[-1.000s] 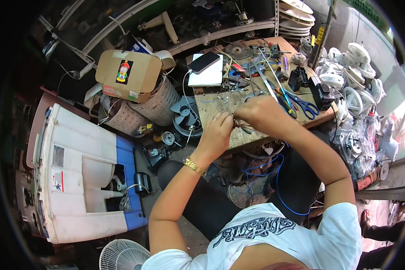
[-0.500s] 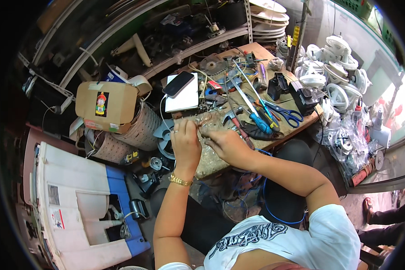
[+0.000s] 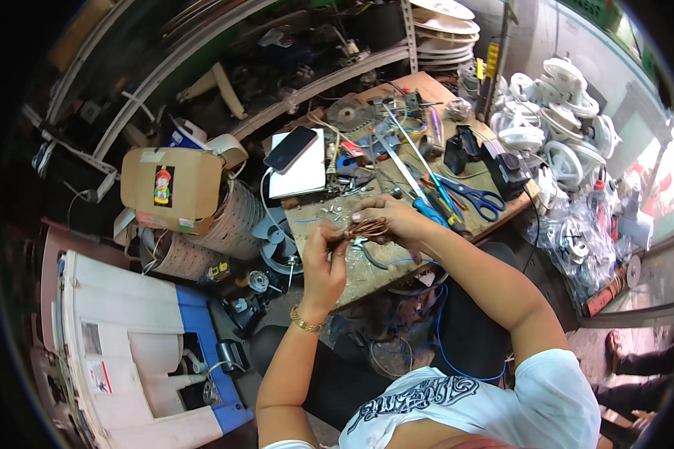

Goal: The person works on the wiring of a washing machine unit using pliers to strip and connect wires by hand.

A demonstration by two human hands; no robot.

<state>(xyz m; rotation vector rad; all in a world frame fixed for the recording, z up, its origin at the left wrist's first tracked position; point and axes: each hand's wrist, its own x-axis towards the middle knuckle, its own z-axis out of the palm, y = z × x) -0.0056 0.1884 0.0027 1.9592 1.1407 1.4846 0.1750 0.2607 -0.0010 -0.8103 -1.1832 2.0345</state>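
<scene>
My left hand (image 3: 324,258) pinches the left end of a loose bundle of copper-coloured wire (image 3: 367,227) above the front of the cluttered wooden bench (image 3: 318,288). My right hand (image 3: 397,221) grips the same bundle from the right, fingers curled behind its strands. Just below the wire lie a dark curved tool (image 3: 373,257), partly hidden, and small metal bits. Blue-handled scissors (image 3: 479,202), screwdrivers (image 3: 451,213) and long steel tools lie to the right of my hands. A phone (image 3: 290,148) rests on a white pad (image 3: 299,179) at the back left.
A cardboard box (image 3: 135,187) on buckets and a grey fan blade (image 3: 273,239) stand left, above a large white-and-blue casing (image 3: 105,314). White wheel-like parts (image 3: 562,161) and bagged pieces (image 3: 569,239) crowd the right. Another person's foot (image 3: 615,348) shows lower right.
The view has shifted, moving the bench leftward in the picture. Since half a second ago my left hand has dropped slightly and my right hand has risen, bringing the copper wire bundle into clearer sight.
</scene>
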